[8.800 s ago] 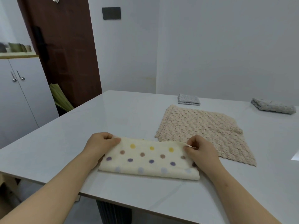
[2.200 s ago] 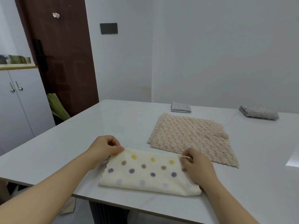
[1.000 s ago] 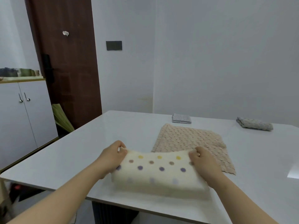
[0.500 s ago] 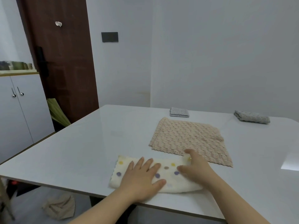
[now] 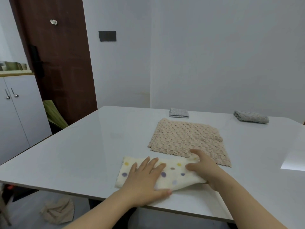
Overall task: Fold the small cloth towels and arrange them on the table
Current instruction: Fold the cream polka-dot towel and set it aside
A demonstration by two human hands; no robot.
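A cream polka-dot towel [image 5: 173,173], folded into a long strip, lies near the front edge of the white table [image 5: 82,146]. My left hand [image 5: 145,177] presses flat on its left half with the fingers spread. My right hand [image 5: 204,167] grips the towel's right end, thumb on top, and that end is raised slightly off the table. Just behind it a beige textured towel [image 5: 186,138] lies spread out flat. A small folded grey towel [image 5: 179,112] and a folded grey towel [image 5: 250,116] sit at the table's far edge.
A crumpled beige cloth [image 5: 57,210] lies on the floor below the table's front left edge. A white cabinet [image 5: 16,113] and a dark brown door [image 5: 59,63] stand to the left. Walls close off the far side.
The towel was lifted by both hands a second ago, then laid down. My left hand now presses it flat, and my right hand has taken hold of the right end and begun raising it.
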